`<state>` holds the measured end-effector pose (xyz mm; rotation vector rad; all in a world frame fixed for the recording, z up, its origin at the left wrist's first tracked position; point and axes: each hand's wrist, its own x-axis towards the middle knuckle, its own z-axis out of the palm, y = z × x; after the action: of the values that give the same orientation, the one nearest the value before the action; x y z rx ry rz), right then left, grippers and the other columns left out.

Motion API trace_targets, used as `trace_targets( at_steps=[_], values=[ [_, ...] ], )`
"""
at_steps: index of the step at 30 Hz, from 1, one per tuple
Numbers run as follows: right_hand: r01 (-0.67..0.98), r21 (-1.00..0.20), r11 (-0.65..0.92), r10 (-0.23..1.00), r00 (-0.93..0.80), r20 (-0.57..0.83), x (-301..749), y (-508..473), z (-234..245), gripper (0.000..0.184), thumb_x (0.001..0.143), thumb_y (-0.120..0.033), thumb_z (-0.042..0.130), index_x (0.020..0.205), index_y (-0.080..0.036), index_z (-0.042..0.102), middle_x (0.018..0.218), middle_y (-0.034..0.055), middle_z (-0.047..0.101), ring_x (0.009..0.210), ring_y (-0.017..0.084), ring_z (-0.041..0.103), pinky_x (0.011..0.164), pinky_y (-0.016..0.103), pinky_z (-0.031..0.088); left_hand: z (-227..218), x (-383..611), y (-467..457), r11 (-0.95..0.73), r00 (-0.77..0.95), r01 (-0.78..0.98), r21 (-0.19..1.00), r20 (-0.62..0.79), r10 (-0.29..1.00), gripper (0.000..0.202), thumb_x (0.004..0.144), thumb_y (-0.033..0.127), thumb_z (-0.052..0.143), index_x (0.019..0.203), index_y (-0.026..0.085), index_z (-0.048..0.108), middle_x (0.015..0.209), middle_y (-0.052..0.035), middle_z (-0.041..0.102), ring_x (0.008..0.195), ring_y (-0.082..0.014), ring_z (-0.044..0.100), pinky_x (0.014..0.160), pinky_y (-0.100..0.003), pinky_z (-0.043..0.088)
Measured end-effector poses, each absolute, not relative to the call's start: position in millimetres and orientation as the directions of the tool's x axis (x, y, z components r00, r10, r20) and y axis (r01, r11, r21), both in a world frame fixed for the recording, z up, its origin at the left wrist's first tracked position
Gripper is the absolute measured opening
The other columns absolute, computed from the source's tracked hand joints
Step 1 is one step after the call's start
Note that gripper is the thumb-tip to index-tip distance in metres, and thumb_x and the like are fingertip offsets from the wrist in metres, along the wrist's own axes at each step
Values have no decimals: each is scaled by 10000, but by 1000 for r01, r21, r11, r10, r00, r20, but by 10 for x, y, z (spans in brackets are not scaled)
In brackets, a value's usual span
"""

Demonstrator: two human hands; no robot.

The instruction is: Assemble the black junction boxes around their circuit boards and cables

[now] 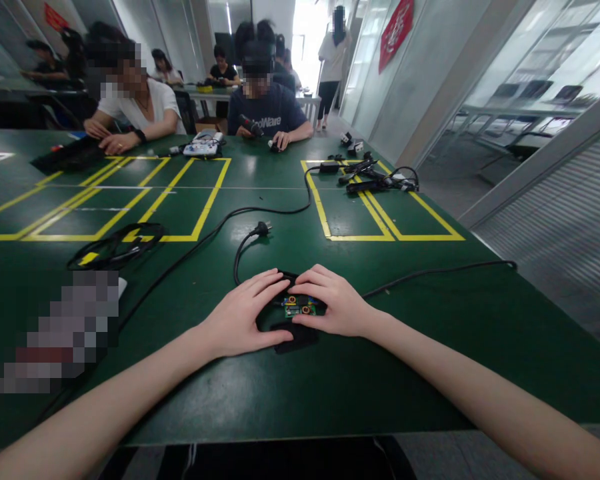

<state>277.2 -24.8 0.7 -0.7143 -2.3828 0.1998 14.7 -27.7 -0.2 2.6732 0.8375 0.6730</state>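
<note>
In the middle of the near table lies a small green circuit board [294, 311] with copper-wound coils. My right hand [333, 303] grips it from the right, thumb at its near edge and fingers curved over its far edge. My left hand [245, 313] arches on the left side with fingers stretched and thumb apart. That thumb rests on a flat black plastic piece [305, 339] just nearer to me than the board. Behind my fingertips is a dark part, mostly hidden. A black power plug [263, 229] lies beyond my left hand, its cord curving back toward it.
A black cable [230, 215] crosses the table; another cord [445, 269] runs right. A coiled cable [115, 247] lies left, beyond a blurred object [60, 333]. Black adapters [367, 180] pile up at far right, over yellow tape [360, 238]. Two people sit across the table.
</note>
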Motion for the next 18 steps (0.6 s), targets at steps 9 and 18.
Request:
trace_targets(
  at_steps=[9,18],
  values=[
    [421,-397,816,574,-667,474,2800,-259,39,457,844,-359,816,1246,-197,673,1109,107,736,1012,274,647,894,454,586,79,168,-255,-824,676,421,380,474,564,218,1035,285,609,1211,178,682,1180,-116,748,1126,-251,699,964,-417,624],
    [463,-419,781,620,-654,434,2844,-243,26,485,817,-232,756,1289,-174,663,1078,117,702,999,277,639,856,457,600,56,163,-239,-776,646,485,403,433,628,147,1021,234,598,1096,181,713,1048,-87,736,966,-216,711,847,-350,625]
  ],
)
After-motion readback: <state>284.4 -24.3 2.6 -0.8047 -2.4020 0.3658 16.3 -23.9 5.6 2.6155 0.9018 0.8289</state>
